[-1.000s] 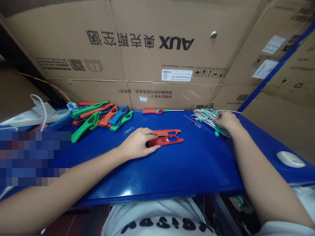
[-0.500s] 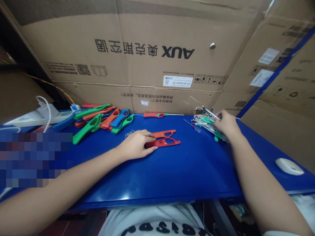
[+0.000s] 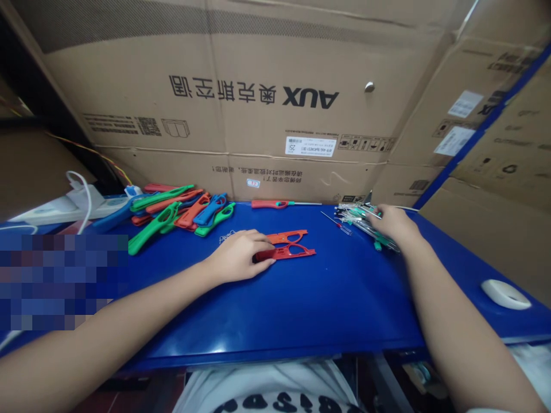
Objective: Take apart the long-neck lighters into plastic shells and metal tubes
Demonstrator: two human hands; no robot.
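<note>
My left hand (image 3: pixel 241 254) is curled over the near ends of two lighter casing halves lying side by side. The closer red casing half (image 3: pixel 295 250) sits between thumb and fingers; the orange-red one (image 3: pixel 297 236) lies just behind it, its left end hidden by my fingertips. Over at the right, my right hand (image 3: pixel 394 221) is closed at a heap of metal lighter rods (image 3: pixel 359 215) with green fittings and thin wires. One slim metal rod (image 3: pixel 374 213) shows at its fingertips; the rest of it cannot be made out.
A small screwdriver (image 3: pixel 343 228) lies left of the heap. An assembled red lighter (image 3: pixel 269 204) rests along the cardboard (image 3: pixel 258 132). Several coloured lighter casings (image 3: pixel 172 209) are piled at left, beside a white power strip (image 3: pixel 51 212). A white computer mouse (image 3: pixel 505 293) is at right.
My right hand has lowered slightly at the heap, and the rods there have shifted. The left hand stays on the casing halves.
</note>
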